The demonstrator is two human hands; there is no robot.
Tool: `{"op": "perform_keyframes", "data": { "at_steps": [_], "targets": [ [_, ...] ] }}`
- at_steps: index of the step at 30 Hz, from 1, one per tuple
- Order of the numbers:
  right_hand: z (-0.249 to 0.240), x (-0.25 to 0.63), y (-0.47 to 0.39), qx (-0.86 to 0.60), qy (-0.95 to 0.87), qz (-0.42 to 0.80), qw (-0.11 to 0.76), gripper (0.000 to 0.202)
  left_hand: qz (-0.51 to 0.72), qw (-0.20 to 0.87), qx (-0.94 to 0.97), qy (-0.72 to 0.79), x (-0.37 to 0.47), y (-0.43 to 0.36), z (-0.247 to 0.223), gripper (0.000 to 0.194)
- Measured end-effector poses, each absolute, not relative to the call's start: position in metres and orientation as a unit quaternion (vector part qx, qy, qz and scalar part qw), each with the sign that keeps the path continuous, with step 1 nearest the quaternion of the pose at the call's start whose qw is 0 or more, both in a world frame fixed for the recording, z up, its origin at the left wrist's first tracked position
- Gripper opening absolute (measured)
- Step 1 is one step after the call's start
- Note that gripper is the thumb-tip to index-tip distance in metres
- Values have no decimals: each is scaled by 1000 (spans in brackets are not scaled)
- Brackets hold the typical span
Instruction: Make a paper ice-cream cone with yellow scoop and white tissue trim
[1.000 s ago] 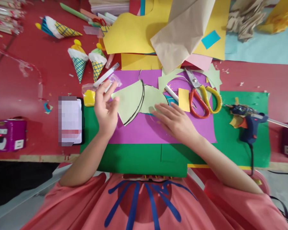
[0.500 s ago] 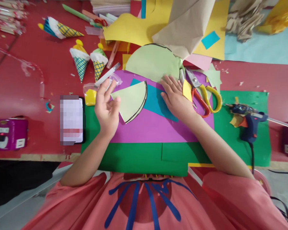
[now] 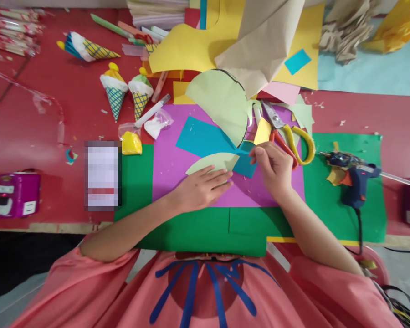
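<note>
Fingers outstretched, my left hand (image 3: 205,189) lies flat over a small light green paper piece (image 3: 213,160) and covers its lower part. My right hand (image 3: 274,166) is curled, thumb and index finger close together beside the blue paper (image 3: 205,136); I cannot make out what is between them. Behind the hands, a larger light green paper piece (image 3: 218,98) with a black-marked curved edge rests partly on the blue paper. All of this lies over a purple sheet (image 3: 191,196). Scissors (image 3: 287,132) with red and yellow handles lie just beyond my right hand.
A glue gun (image 3: 357,173) lies on the green sheet (image 3: 335,218) at right. At left are a phone (image 3: 103,175), a bag of yellow clay (image 3: 131,142), and decorated cones (image 3: 114,91). Yellow paper (image 3: 184,48) and brown paper (image 3: 263,50) lie at the back.
My left hand moved right and came down flat on the small green piece, which is turned. The larger green piece tilted downward at its right end. My right hand left it, moved nearer and curled.
</note>
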State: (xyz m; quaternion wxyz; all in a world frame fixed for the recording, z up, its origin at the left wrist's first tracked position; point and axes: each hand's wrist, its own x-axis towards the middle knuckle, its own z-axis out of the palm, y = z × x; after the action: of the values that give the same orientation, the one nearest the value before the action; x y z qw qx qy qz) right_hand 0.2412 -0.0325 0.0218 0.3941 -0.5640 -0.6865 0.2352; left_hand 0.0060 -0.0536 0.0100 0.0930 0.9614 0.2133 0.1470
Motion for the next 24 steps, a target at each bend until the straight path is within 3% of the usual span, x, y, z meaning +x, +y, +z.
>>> {"op": "perform_keyframes", "data": {
  "at_steps": [4,8,16,21,24],
  "targets": [
    [27,241,-20,-555,-729,144,374,19,179,101,951,231,9,-56,6,38],
    [27,238,-4,-549,-758,188,298,29,163,111,947,254,8,-60,3,41],
    [38,258,40,-611,-704,178,315,13,151,162,964,145,4,-54,-1,31],
    [28,272,34,-623,-741,104,228,31,209,117,961,136,3,-51,-1,30],
    [26,267,9,-629,-738,63,235,39,275,156,922,221,0,-52,2,31]
  ]
}}
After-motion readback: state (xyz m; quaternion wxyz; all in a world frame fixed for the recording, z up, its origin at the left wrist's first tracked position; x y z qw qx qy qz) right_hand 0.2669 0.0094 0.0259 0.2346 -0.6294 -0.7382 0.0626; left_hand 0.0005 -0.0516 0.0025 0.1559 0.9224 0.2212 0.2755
